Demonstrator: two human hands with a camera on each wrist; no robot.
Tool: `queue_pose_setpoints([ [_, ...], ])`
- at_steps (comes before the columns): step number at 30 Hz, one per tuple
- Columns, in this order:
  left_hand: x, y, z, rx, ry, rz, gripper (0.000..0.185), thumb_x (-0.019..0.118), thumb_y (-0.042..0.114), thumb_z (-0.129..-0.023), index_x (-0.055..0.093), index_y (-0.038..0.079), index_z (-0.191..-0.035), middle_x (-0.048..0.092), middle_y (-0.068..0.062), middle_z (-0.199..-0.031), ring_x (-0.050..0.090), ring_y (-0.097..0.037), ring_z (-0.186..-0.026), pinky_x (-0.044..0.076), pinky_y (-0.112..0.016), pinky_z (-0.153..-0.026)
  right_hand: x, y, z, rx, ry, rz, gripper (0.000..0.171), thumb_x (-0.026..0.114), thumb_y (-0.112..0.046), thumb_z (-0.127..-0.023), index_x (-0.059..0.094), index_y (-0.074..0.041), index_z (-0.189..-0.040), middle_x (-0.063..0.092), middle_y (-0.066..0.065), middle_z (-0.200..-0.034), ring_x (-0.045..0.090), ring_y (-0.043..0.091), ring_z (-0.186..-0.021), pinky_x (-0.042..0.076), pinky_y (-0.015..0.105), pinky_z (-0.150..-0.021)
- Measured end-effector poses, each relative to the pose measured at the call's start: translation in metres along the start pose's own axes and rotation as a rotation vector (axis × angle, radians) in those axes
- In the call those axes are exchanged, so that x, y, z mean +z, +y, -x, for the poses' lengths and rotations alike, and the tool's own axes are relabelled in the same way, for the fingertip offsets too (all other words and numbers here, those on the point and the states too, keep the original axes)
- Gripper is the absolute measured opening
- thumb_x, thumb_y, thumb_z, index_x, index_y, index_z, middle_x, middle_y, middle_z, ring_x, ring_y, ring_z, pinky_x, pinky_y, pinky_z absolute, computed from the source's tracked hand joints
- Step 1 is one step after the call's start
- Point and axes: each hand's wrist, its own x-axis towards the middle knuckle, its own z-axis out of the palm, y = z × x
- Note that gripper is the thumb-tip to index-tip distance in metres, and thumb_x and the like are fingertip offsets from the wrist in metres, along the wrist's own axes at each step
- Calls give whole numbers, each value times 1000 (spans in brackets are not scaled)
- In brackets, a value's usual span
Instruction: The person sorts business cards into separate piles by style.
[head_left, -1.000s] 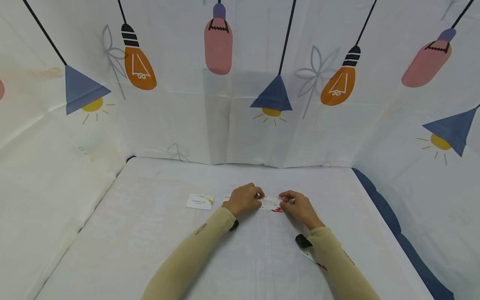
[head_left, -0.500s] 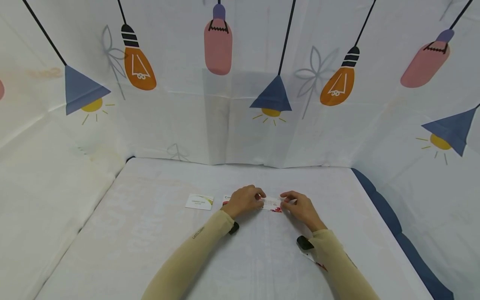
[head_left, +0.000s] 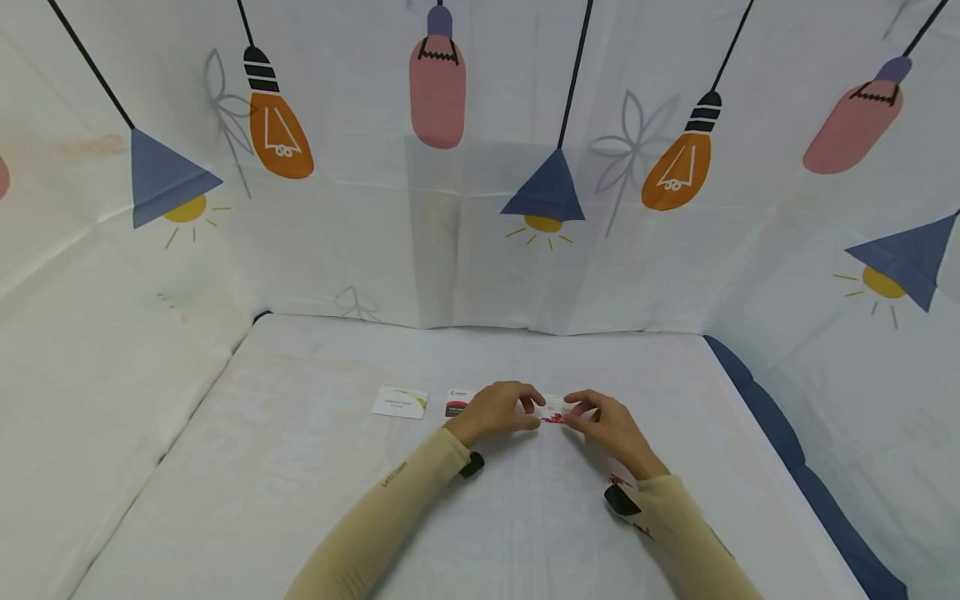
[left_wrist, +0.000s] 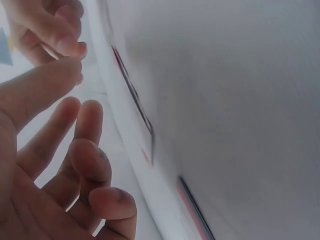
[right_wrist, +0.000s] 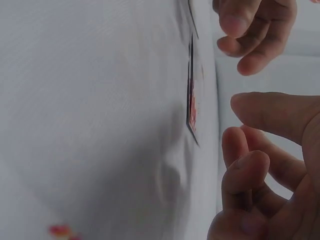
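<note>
My left hand (head_left: 501, 410) hovers over the middle of the row of cards with its fingers loosely bent and nothing between them. Facing it, my right hand (head_left: 609, 427) also holds nothing, thumb and fingers apart in the right wrist view. Between the two lies a white card with red flower print (head_left: 553, 410), flat on the table; the left hand covers part of it in the head view. The right wrist view shows this flowered card (right_wrist: 192, 100) apart from the fingers. A red and black business card (head_left: 457, 402) lies to its left, partly behind the left hand.
A white and green business card (head_left: 400, 403) lies at the left end of the row. Under the right wrist, another card with red print (head_left: 619, 481) is mostly hidden. The white table (head_left: 337, 500) meets a lamp-patterned cloth wall (head_left: 360, 233) at the back.
Both hands have come off the flowered card and shifted slightly to the right and nearer. More of the red and black card and of the card under the right wrist now shows.
</note>
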Motion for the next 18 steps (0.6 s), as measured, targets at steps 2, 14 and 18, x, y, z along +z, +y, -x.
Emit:
queue_pose_setpoints([
  [2,1,3,0,12,-16,15,30,77,27,-88,73,22,-117,67,14,-93,59,-7,-86,44,-24,-76,-3,1,4,3,-8,-2,38,77,-26,-91,67,-13,-125,67,1,-100,61,20,-70,48,32,-64],
  [14,13,21,1,78,-117,89,33,78,26,-88,73,19,-120,68,11,-101,60,-6,-91,45,-21,-79,-12,4,41,25,-30,29,38,78,-29,-91,67,-15,-125,66,-2,-100,57,18,-65,48,29,-54],
  [18,20,25,2,116,-149,81,36,80,27,-88,71,19,-121,68,11,-104,59,-4,-86,45,-19,-77,-11,3,53,22,-48,1,38,78,-28,-91,67,-15,-125,65,-1,-101,57,19,-61,50,30,-53],
])
